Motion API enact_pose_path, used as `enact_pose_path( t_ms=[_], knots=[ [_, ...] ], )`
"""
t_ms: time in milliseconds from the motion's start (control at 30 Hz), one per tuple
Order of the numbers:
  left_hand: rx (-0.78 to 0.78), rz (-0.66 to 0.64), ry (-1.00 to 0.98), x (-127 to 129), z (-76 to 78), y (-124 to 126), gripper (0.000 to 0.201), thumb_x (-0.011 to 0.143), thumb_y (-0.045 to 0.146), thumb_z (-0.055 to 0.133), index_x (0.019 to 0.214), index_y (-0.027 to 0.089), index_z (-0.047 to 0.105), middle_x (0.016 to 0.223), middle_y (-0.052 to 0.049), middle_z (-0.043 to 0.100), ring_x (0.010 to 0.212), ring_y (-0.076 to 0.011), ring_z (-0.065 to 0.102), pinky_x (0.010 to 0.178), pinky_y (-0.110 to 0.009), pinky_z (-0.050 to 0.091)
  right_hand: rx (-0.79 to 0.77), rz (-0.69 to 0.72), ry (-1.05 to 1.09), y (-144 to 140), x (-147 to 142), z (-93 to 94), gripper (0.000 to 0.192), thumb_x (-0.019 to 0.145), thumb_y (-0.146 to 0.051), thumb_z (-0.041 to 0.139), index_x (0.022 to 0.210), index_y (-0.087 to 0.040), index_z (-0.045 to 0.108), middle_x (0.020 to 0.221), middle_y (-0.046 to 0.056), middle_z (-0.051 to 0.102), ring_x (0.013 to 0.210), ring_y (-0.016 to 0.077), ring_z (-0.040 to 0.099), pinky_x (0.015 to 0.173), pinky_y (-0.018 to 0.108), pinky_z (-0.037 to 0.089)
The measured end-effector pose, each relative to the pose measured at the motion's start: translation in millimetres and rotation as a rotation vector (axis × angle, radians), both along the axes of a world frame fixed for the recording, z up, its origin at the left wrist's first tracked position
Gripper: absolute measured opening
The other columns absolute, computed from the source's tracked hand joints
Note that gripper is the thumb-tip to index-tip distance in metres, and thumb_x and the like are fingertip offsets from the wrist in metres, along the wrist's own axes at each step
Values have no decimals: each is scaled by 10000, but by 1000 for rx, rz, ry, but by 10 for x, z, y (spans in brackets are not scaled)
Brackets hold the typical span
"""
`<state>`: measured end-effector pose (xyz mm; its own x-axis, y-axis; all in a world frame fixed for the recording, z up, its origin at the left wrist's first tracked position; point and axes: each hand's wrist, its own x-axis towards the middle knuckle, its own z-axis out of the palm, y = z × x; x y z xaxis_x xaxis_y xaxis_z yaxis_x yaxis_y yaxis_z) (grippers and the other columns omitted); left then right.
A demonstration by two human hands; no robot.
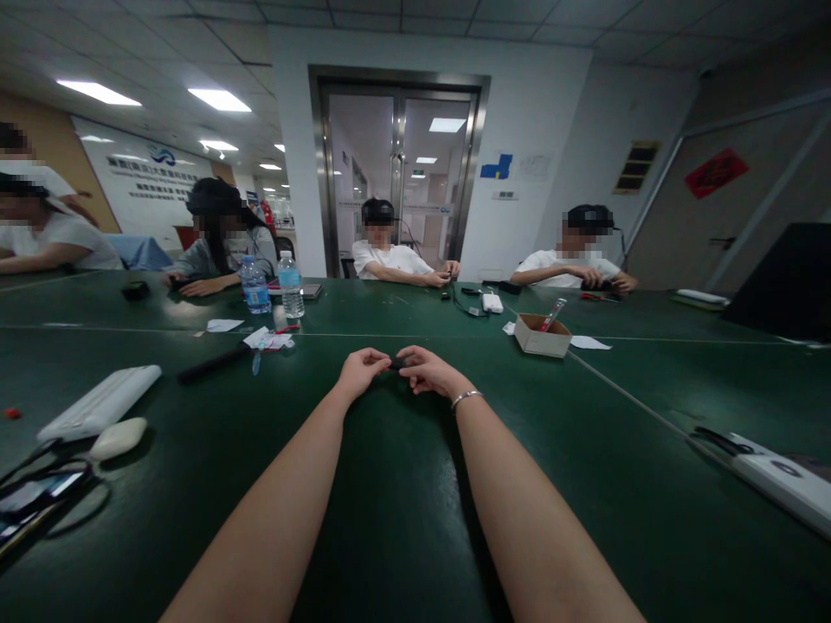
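Both my arms reach forward over a dark green table (396,519). Between my hands is a small dark object (396,364), too small to name and partly covered by my fingers. My left hand (361,373) pinches its left side between thumb and fingertips. On the other side, my right hand (431,370) has its thumb and curled fingers closed at the object's right end. A silver bracelet (467,397) circles my right wrist.
Left lie a white case (100,402), an oval case (119,439), a phone (45,502) and a black rod-like item (214,364). Two water bottles (290,285) stand beyond. An open box (544,337) holds a tool. Several people sit across the table. A white device (785,476) lies right.
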<state>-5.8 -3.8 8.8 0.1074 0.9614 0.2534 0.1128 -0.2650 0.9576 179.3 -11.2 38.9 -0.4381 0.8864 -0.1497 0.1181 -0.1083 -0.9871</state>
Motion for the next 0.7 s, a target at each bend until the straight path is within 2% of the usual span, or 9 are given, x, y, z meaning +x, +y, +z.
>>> enact_pose_path(
  t_ms=[67,167,233,300,433,567,700],
  knots=[
    [1,2,1,-2,-7,6,333,611,407,737,787,139,646,745,-71,678,741,-199,638,699,-326,486,4,0,18,2,3,0,361,793,-273,686,1084,-219,478,882,11,593,461,47,554,404,158,514],
    [-2,3,-3,-1,0,-2,330,614,408,734,780,139,641,723,-68,673,733,-198,636,696,-325,481,-39,14,-21,10,3,-6,264,868,-351,579,1047,-175,499,829,39,605,411,45,508,334,143,461],
    [-11,10,-3,2,19,-22,330,613,403,737,782,137,640,721,-68,671,732,-197,635,703,-328,480,-9,2,-12,16,5,-15,278,831,-287,637,1055,-200,499,829,16,594,420,40,506,354,143,473],
    [-19,10,-1,7,42,-44,331,611,403,740,783,138,641,734,-68,673,736,-196,635,712,-330,481,11,-11,15,21,9,-24,379,786,-241,689,1100,-248,477,850,-8,585,453,42,525,411,167,515],
    [-26,9,5,14,71,-69,343,601,414,749,772,137,640,720,-67,670,719,-194,630,715,-335,481,-13,23,-22,35,15,-35,268,857,-302,591,1087,-208,490,856,22,601,399,27,454,372,166,493],
    [-18,8,11,11,48,-50,336,614,413,738,777,137,638,721,-68,671,721,-191,629,703,-324,477,12,-7,8,39,12,-30,402,799,-230,654,1144,-270,450,893,-5,572,447,31,497,418,183,530],
    [-2,9,5,2,-11,7,319,629,411,724,775,140,639,712,-68,670,710,-186,627,670,-307,470,-15,10,-15,32,1,-22,269,849,-276,585,1093,-220,488,838,7,575,410,25,449,382,170,508]
  ],
)
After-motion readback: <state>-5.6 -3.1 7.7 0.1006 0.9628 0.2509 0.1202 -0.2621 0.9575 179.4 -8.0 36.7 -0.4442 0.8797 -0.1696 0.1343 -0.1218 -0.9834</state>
